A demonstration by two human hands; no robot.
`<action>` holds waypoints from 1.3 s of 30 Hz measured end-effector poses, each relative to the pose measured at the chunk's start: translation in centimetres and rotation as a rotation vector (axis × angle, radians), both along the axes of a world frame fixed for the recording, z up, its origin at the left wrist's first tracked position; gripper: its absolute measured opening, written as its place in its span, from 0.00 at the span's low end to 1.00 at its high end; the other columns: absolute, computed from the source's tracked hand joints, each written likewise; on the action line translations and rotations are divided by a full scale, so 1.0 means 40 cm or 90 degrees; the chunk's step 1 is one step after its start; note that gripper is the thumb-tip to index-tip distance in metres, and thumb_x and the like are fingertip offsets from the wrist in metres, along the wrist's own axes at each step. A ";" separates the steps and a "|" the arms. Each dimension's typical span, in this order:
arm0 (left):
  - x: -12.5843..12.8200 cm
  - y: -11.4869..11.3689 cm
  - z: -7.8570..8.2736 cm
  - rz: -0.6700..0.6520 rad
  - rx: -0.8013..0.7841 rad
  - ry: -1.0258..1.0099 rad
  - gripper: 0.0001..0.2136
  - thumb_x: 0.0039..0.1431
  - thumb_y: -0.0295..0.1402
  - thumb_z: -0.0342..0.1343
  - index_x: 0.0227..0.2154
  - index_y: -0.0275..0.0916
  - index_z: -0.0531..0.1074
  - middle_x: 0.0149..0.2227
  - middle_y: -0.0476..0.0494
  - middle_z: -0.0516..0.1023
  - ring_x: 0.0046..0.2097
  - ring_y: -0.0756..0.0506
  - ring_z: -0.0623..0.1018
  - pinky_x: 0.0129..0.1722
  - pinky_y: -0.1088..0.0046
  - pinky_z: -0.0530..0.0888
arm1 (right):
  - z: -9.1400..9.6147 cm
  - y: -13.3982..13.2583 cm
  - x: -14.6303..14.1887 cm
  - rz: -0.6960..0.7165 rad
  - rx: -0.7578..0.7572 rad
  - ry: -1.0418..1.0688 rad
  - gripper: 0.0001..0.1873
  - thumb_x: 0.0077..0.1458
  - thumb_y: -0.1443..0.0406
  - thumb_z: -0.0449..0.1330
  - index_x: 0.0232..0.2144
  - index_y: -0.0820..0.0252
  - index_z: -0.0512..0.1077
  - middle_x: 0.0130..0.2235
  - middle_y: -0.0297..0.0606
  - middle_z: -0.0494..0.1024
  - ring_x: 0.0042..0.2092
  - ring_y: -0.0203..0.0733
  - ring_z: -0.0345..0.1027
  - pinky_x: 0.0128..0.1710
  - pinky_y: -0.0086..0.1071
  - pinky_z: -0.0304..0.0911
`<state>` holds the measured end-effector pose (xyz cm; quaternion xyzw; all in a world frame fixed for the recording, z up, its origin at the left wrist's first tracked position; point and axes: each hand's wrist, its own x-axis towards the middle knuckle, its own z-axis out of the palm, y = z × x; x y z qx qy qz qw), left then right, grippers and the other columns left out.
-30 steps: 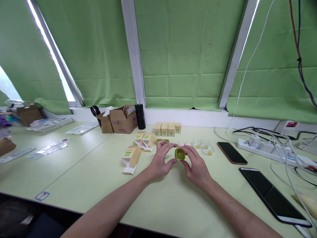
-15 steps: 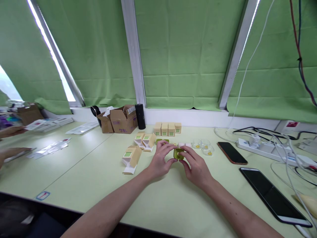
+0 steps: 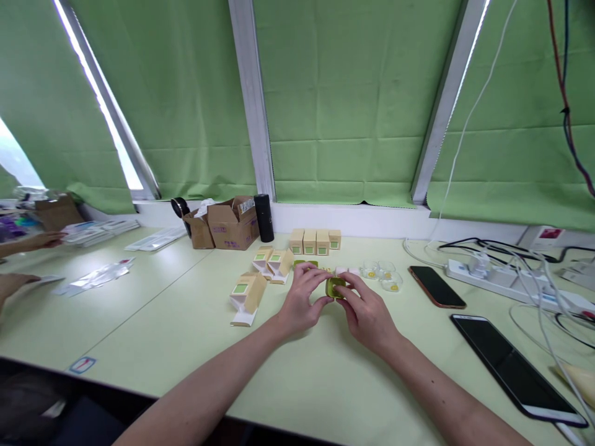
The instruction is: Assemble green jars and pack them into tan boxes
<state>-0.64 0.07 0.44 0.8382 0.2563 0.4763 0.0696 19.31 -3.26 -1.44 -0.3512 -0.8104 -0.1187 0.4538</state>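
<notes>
Between my two hands is a small olive-green square container (image 3: 334,287), its hollow side facing me. My left hand (image 3: 304,299) grips its left edge with thumb and fingers. On the other side, my right hand (image 3: 367,313) pinches it, with fingertips at or inside the hollow. Behind my left fingers lies another green piece (image 3: 307,264), partly hidden. Small white pieces (image 3: 348,271) sit just beyond my right hand. To their right are several clear round dishes (image 3: 385,270) with yellow spots. Open cardboard boxes (image 3: 248,291) with green labels lie left of my left hand.
Closed small boxes (image 3: 309,241) stand in a row at the back, near a black cylinder (image 3: 263,218) and a brown carton (image 3: 232,224). Two phones, a smaller (image 3: 437,287) and a larger one (image 3: 514,368), lie right beside a power strip (image 3: 506,282). A co-worker's hands (image 3: 21,285) are far left.
My hands and the green container stay almost in place. At the far left, the co-worker's upper hand has shifted right towards the stacked white packets; the lower hand has moved slightly.
</notes>
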 end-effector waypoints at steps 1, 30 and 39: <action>0.000 0.000 0.000 0.000 0.000 -0.001 0.20 0.61 0.29 0.63 0.55 0.42 0.73 0.51 0.37 0.78 0.57 0.35 0.67 0.57 0.47 0.70 | 0.000 0.000 0.000 -0.001 0.002 0.000 0.18 0.66 0.73 0.51 0.55 0.55 0.69 0.58 0.52 0.72 0.49 0.50 0.76 0.43 0.43 0.76; 0.002 0.002 -0.007 0.004 0.003 -0.010 0.20 0.62 0.30 0.62 0.57 0.43 0.72 0.52 0.37 0.78 0.57 0.34 0.68 0.57 0.47 0.70 | -0.008 0.010 0.004 0.031 -0.014 0.030 0.19 0.67 0.71 0.50 0.55 0.52 0.71 0.58 0.50 0.72 0.51 0.50 0.75 0.45 0.44 0.76; 0.003 0.002 -0.007 0.003 0.013 -0.017 0.20 0.62 0.29 0.62 0.56 0.42 0.72 0.51 0.37 0.78 0.56 0.35 0.67 0.57 0.49 0.70 | -0.015 0.016 0.003 0.039 -0.036 0.033 0.21 0.66 0.73 0.49 0.55 0.52 0.71 0.61 0.50 0.70 0.52 0.51 0.74 0.45 0.46 0.77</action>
